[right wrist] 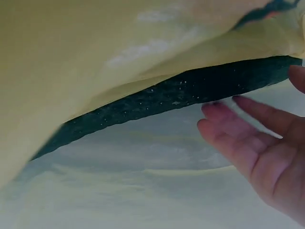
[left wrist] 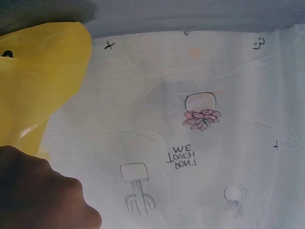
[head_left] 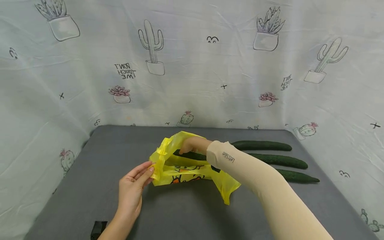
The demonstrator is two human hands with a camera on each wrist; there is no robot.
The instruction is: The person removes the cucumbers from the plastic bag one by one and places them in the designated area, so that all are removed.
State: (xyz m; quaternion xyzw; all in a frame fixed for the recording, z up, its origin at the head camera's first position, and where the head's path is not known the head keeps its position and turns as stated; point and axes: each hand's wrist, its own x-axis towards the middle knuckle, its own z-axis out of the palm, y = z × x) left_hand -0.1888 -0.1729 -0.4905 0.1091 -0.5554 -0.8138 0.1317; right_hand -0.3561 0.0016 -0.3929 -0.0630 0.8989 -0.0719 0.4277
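Observation:
A yellow plastic bag [head_left: 192, 175] with a printed pattern lies with its mouth held apart in the head view. My left hand [head_left: 133, 183] pinches the left edge of that mouth between thumb and fingers. Inside the bag is a dark green cucumber [head_left: 192, 155], partly covered by plastic and by my right arm. My right hand [head_left: 195, 145] reaches into the mouth over this cucumber. In the right wrist view its fingers [right wrist: 233, 143] are loosely extended, fingertips right at the cucumber's lower edge, not wrapped around it.
To the right of the bag three cucumbers lie side by side on the grey table [head_left: 126, 140]: a far one [head_left: 261, 145], a middle one [head_left: 285, 161] and a near one [head_left: 300, 176]. A white curtain [head_left: 192, 66] with cactus drawings encloses the back and sides.

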